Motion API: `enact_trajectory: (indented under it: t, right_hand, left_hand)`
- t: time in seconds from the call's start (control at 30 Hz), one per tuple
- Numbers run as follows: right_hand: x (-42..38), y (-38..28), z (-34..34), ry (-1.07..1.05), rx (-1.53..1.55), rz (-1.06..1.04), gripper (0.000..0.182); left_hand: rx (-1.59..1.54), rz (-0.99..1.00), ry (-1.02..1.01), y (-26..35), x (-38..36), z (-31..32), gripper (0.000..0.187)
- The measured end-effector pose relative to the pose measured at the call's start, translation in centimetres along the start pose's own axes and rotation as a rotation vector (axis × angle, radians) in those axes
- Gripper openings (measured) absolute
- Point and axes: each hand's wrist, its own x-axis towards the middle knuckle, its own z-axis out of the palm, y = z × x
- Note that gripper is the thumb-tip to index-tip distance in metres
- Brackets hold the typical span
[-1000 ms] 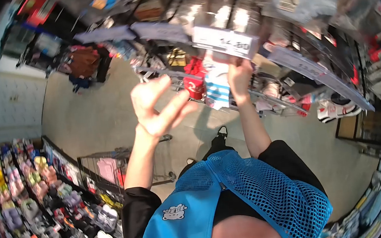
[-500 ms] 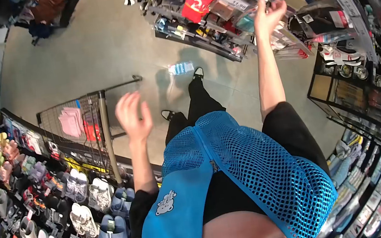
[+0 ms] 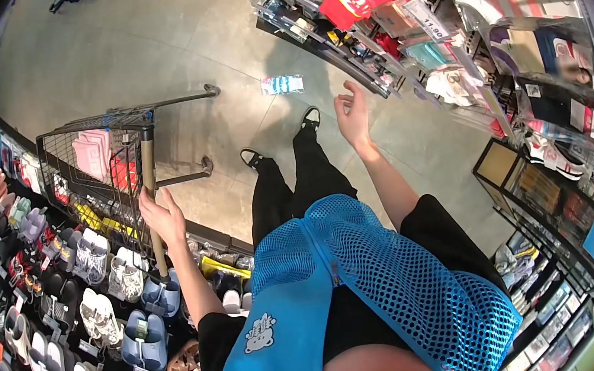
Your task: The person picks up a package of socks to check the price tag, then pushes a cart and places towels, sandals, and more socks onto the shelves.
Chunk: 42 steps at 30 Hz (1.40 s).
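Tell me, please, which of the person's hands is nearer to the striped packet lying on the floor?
Right. The right hand hangs open in the air just right of and below the striped packet, while the left hand rests on the cart handle, far off on the packet's left.

Left hand wrapped on the shopping cart handle, right hand raised open and holding nothing near the packaged-goods rack on the right, striped packet lying on the floor far ahead, sandal shelves left.
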Motion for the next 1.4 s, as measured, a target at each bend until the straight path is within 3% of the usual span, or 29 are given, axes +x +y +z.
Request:
enact_trajectory:
  t: [0.13,0.23,0.4,0.47,0.53,0.57,0.6,0.63,0.67,0.7,0.73,0.8,0.87,1.0,1.13,1.27,1.33,1.4]
  right_hand:
    - [0.6,-0.8,-0.7,-0.02,0.006,-0.034,0.046]
    - [0.9,-1.1,-1.6,-0.022,0.007,-0.027,0.046]
    - [1.5,-0.1,-2.6,0.001,0.01,0.021,0.047]
    - [1.8,0.9,-2.8,-0.002,0.014,0.039,0.047]
    - [2.9,3.3,-2.6,-0.228,-0.049,0.196,0.049]
    - [3.8,6.0,-1.9,-0.237,-0.049,0.194,0.049]
    - [4.5,10.1,-1.0,-0.411,-0.054,0.33,0.049]
    - [4.7,13.1,-0.1,-0.582,-0.058,0.478,0.051]
    - [5.3,14.5,0.5,-0.586,-0.061,0.495,0.051]
    - [5.3,15.9,1.0,-0.613,-0.099,0.531,0.052]
    - [5.4,17.1,1.4,-0.641,-0.142,0.56,0.053]
    - [6.2,19.3,3.0,-0.638,-0.254,0.551,0.054]
    - [7.4,22.1,5.3,-0.594,-0.355,0.547,0.054]
    - [8.9,24.9,10.5,-0.629,-0.356,0.538,0.055]
    - [10.9,28.3,16.7,-0.748,-0.567,0.403,0.054]
    - [11.6,34.1,21.9,-0.868,-0.776,0.331,0.052]
    - [12.6,36.9,24.3,-0.974,-0.97,0.138,0.053]
    - [13.2,41.3,27.0,-0.986,-0.988,0.098,0.052]
  left_hand:
    - [0.128,0.011,0.014,0.5,0.4,0.0,0.058]
    - [0.157,-0.075,-0.131,0.5,1.4,-0.7,0.059]
    - [-0.026,-0.175,-0.267,-0.4,3.6,0.1,0.058]
    - [0.002,-0.053,-0.165,-0.6,3.6,0.4,0.058]
    - [-0.003,0.053,-0.15,0.4,4.7,-0.2,0.055]
    - [0.068,0.182,-0.019,0.7,5.7,0.2,0.053]
    - [0.14,0.311,0.103,1.5,6.6,0.1,0.051]
    - [0.153,0.34,0.179,4.2,7.6,-0.8,0.048]
    - [0.162,0.368,0.255,8.0,8.2,-0.9,0.046]
    - [-0.012,0.395,0.207,10.8,8.1,0.2,0.044]
    - [-0.19,0.41,0.165,13.5,7.9,2.2,0.042]
    - [-0.137,0.624,-0.002,17.4,7.3,7.9,0.046]
    - [-0.151,0.637,-0.105,18.8,6.6,16.6,0.045]
    - [-0.033,0.494,-0.317,16.9,5.5,33.3,0.05]
    - [0.145,0.389,-0.552,14.9,4.7,46.2,0.057]
    - [0.375,0.407,-0.788,12.7,4.8,56.1,0.063]
    - [0.445,0.433,-0.833,11.7,4.8,60.1,0.062]
    - [0.417,0.313,-0.891,10.2,4.5,63.7,0.055]
